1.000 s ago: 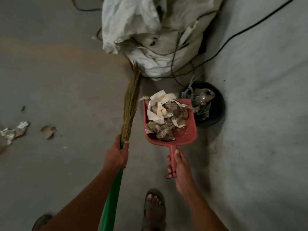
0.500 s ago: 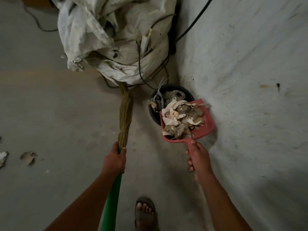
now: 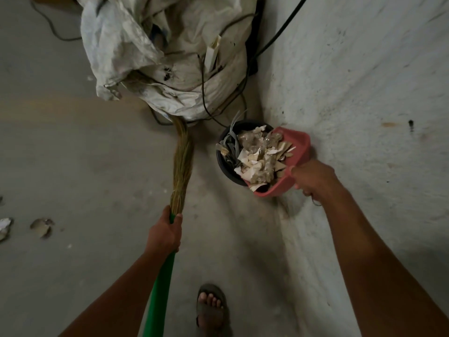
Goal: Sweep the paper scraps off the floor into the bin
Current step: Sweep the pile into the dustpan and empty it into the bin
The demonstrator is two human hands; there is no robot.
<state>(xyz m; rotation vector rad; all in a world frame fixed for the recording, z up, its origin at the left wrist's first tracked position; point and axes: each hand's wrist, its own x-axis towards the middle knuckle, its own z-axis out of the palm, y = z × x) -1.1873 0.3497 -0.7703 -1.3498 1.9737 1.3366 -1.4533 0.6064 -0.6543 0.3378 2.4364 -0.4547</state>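
Your right hand [image 3: 313, 177] grips the dustpan [image 3: 295, 152], tilted over the bin [image 3: 224, 170] at 1 o'clock. Tip further so the scraps [image 3: 257, 159] slide inside. Left hand [image 3: 165, 234] grips the broom [image 3: 182, 164].

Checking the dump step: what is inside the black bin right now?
Grey cables and crumpled scraps show inside the black bin. The tilted red dustpan, held by the right hand, spills paper scraps over its rim, hiding the bin's bottom and right side.
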